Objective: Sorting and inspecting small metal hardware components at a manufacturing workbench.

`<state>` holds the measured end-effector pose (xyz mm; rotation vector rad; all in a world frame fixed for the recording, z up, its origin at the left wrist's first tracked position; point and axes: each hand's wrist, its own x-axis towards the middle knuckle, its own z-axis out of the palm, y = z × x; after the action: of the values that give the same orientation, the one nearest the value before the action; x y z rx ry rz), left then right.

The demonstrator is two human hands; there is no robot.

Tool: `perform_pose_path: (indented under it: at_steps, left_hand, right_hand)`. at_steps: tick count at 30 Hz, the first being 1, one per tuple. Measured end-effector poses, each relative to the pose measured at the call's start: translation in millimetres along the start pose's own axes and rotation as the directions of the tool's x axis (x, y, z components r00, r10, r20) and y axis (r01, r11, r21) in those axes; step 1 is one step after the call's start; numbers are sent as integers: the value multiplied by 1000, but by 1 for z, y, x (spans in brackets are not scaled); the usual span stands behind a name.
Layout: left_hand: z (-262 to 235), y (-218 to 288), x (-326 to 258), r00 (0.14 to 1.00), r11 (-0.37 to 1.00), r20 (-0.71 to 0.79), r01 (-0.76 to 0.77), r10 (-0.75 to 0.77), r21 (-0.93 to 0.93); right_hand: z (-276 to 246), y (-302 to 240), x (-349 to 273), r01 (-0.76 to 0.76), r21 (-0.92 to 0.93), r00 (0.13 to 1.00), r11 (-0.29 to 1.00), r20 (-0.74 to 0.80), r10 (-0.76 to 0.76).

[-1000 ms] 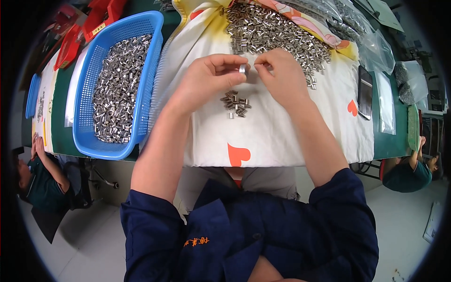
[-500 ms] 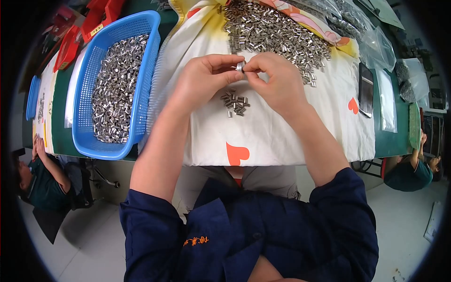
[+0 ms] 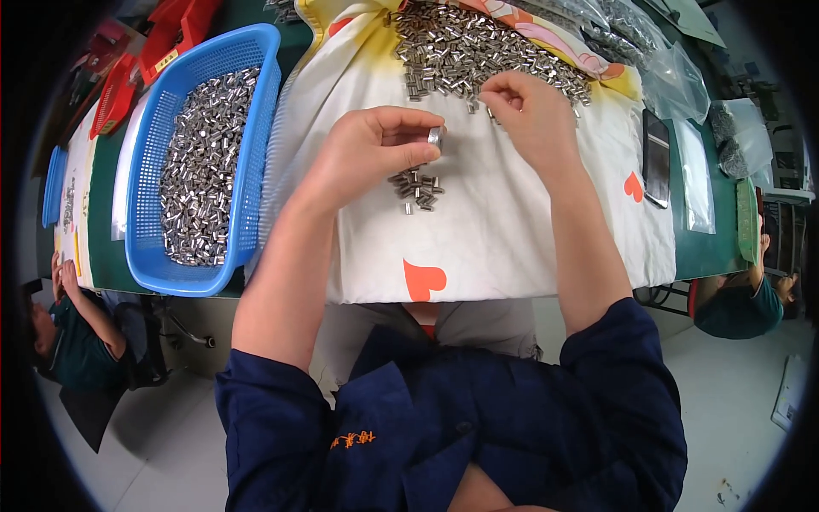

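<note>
A small metal cylinder is pinched between the thumb and fingertips of the left hand, which is closed on it above the white cloth. Just below the grip, a small cluster of metal pieces lies on the cloth. To the right of the grip and slightly farther from the body, the right hand rests with its fingers curled at the near edge of a large heap of metal pieces; whether those fingers hold a piece cannot be told. Well to the left of the grip stands a blue basket filled with the same metal pieces. To the far right, a dark phone lies on the cloth.
</note>
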<state>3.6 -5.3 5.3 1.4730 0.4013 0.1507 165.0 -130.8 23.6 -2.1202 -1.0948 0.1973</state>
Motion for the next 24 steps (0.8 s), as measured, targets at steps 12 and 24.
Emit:
perform_pose_path:
  at_steps: [12,24]
  left_hand:
    - [-2,0,3,999,998,-25,-33,32,-46]
    - [-4,-1,3,998,980,-10,-64,64,-188]
  right_hand:
    - [23,6,-10,327,-321,943,889,43,-331]
    - [18,-12,-16,-95,606,949,790,294,-111]
